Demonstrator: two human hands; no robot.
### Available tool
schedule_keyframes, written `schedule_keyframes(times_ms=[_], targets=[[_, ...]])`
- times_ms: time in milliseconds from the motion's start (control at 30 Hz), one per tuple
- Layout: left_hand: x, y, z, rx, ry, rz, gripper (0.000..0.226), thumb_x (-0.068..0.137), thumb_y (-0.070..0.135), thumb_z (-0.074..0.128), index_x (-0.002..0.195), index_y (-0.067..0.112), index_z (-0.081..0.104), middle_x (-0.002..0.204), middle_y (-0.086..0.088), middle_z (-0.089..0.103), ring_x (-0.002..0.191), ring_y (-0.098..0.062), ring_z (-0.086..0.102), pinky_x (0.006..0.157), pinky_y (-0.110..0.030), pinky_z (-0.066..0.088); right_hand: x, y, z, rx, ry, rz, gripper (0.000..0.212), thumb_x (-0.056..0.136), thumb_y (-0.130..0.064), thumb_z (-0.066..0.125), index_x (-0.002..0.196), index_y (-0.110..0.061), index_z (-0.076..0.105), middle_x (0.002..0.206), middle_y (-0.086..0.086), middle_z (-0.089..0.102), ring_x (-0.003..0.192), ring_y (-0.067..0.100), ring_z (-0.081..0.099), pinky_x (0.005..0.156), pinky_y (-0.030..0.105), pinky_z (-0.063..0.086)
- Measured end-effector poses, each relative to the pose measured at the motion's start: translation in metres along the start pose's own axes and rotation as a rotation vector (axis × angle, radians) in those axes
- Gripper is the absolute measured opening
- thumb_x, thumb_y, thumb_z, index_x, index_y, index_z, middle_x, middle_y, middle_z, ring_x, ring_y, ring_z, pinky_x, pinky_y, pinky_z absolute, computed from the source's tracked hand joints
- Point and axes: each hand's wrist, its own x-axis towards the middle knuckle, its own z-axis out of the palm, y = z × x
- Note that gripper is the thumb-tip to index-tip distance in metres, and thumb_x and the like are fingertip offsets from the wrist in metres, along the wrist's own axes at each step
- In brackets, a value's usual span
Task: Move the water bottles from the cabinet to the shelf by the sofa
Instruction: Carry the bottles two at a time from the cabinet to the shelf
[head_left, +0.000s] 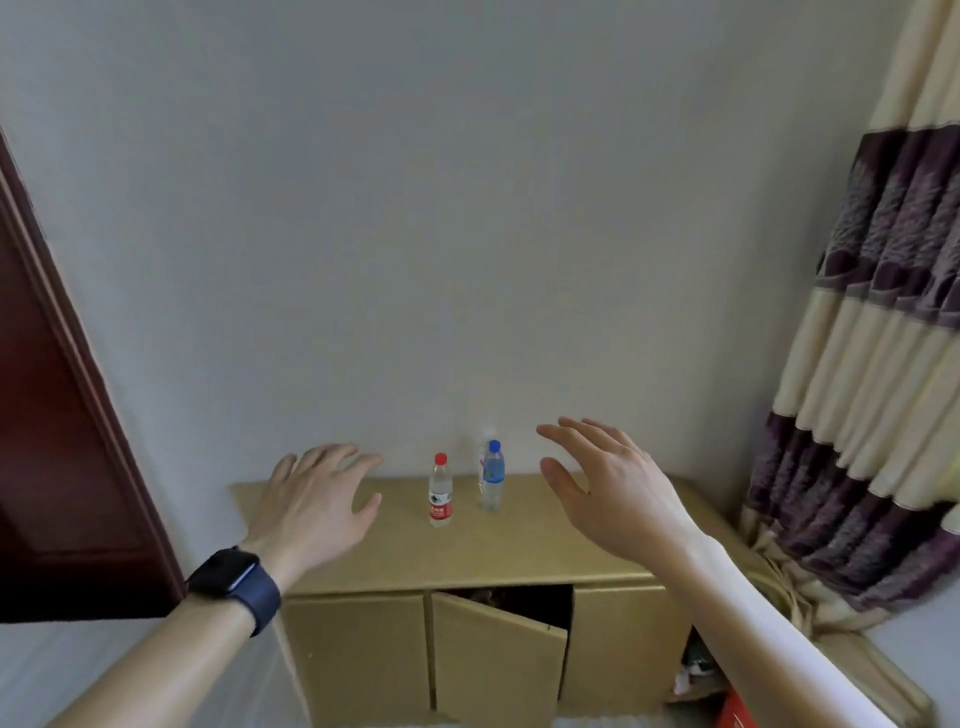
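On top of a low tan cabinet (395, 551) stand three clear water bottles. One has a red cap and red label (440, 491). To its right is a blue-capped bottle (493, 475), and a white-capped one (484, 452) is partly hidden just behind it. My left hand (317, 499), with a dark watch on the wrist, hovers left of the red-capped bottle, fingers spread, holding nothing. My right hand (608, 483) hovers right of the blue-capped bottle, also spread and empty. Neither hand touches a bottle.
The cabinet's middle door (498, 654) hangs ajar and crooked. A dark red door (57, 467) is at the left. A striped cream and purple curtain (883, 364) hangs at the right, pooling by the cabinet's end. A plain wall stands behind.
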Motion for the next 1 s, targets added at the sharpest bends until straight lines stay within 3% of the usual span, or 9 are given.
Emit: schedule_keyframes(times_ms=[433, 733, 900, 1000], targets=[[0.252, -0.071, 0.129, -0.039, -0.102, -0.006, 0.051, 0.098, 0.048, 0.039, 0.148, 0.038, 0.035, 0.155, 0.008, 0.033, 0.144, -0.015, 0.025, 0.115, -0.04, 0.018, 0.213, 0.076, 0.15, 0.027, -0.098, 0.103, 0.045, 0.099, -0.051, 0.037, 0.144, -0.046, 0.037, 0.151, -0.02, 0.039, 0.144, 0.006, 0.024, 0.111, 0.035, 0.036], [0.358, -0.064, 0.27, -0.074, -0.366, 0.038, 0.054, 0.093, 0.043, 0.044, 0.146, 0.034, 0.036, 0.148, 0.005, 0.042, 0.136, -0.021, 0.038, 0.109, -0.04, 0.031, 0.307, 0.146, 0.3, 0.081, -0.418, 0.259, 0.045, 0.099, -0.049, 0.041, 0.144, -0.045, 0.037, 0.148, -0.019, 0.042, 0.138, 0.01, 0.034, 0.105, 0.033, 0.038], [0.402, -0.049, 0.341, -0.141, -0.576, 0.003, 0.063, 0.093, 0.042, 0.046, 0.151, 0.036, 0.02, 0.145, 0.0, 0.044, 0.131, -0.026, 0.042, 0.104, -0.042, 0.034, 0.379, 0.191, 0.37, 0.165, -0.566, 0.402, 0.057, 0.097, -0.053, 0.04, 0.15, -0.035, 0.03, 0.15, -0.004, 0.043, 0.135, 0.024, 0.04, 0.104, 0.04, 0.036], [0.422, -0.04, 0.372, -0.179, -0.632, 0.017, 0.069, 0.09, 0.048, 0.049, 0.15, 0.044, 0.013, 0.138, -0.001, 0.048, 0.125, -0.026, 0.047, 0.099, -0.042, 0.038, 0.425, 0.208, 0.407, 0.208, -0.566, 0.478, 0.065, 0.094, -0.058, 0.044, 0.15, -0.028, 0.032, 0.138, 0.007, 0.053, 0.126, 0.03, 0.046, 0.101, 0.04, 0.036]])
